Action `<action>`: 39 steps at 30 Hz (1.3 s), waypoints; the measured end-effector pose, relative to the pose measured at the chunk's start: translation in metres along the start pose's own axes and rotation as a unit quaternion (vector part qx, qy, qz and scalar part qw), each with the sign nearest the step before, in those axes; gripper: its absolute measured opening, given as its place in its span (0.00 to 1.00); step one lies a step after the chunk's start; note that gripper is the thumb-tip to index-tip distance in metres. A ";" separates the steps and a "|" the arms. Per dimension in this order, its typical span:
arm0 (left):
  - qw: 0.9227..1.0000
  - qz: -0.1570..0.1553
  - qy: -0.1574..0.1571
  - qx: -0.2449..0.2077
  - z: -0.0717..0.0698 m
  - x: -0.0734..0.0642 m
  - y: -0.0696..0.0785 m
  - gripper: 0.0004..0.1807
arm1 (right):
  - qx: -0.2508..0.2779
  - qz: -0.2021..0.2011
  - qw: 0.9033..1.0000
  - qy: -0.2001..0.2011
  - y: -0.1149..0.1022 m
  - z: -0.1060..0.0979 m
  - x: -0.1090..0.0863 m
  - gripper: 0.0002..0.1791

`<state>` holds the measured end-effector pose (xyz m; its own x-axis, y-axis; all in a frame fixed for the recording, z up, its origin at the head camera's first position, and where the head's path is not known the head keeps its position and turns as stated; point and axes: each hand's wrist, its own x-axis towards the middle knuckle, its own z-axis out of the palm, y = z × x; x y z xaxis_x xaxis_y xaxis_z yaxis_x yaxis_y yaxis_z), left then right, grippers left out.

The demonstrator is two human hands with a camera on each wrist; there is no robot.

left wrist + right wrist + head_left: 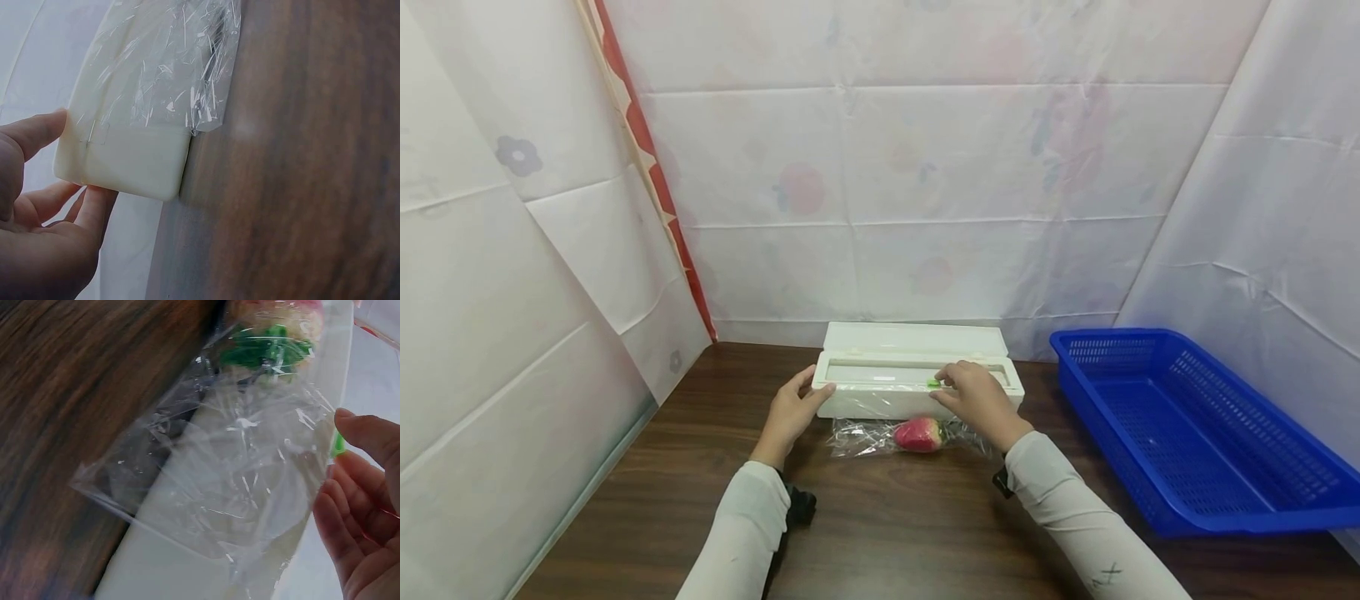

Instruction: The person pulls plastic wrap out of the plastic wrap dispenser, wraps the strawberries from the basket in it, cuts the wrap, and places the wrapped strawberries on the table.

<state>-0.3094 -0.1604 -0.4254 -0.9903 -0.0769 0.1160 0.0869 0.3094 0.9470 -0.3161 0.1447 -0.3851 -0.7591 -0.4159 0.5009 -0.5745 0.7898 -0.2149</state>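
Observation:
A white cling film dispenser [868, 406] lies lengthwise on the table with its lid [916, 338] raised at the back. At its left end, my left hand [792, 414] grips the corner, thumb on the top front edge and fingers round the end face. My right hand [983, 403] pinches the small green slide cutter [934, 383] on the right part of the front edge. Clear film [169, 69] hangs down over the dispenser's front onto the table. On it lies a pink-red, strawberry-like fruit [917, 435] with a cream end and green leaves [265, 350].
A blue plastic basket [1075, 417] with perforated sides stands at the right of the brown wooden table [880, 533]. White patterned sheets [880, 167] enclose the table at the back and both sides, close behind the raised lid.

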 end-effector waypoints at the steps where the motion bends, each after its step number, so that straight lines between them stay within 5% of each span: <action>1: 1.000 0.000 0.001 -0.001 0.000 0.000 0.000 0.40 | -0.003 0.001 1.000 0.002 0.001 0.001 0.000 0.13; 15: 1.000 -0.004 0.004 0.000 0.001 0.000 0.001 0.39 | -0.070 -0.042 0.996 0.048 0.002 0.007 -0.002 0.09; 39: 1.000 -0.004 0.000 0.007 0.001 0.001 0.000 0.40 | -0.074 -0.099 0.990 0.072 0.008 0.013 -0.002 0.09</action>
<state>-0.3109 -0.1592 -0.4257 -0.9909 -0.0784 0.1091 0.0783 0.3226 0.9433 -0.3234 0.1458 -0.3990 -0.5781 -0.5086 0.6381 -0.6488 0.7608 0.0186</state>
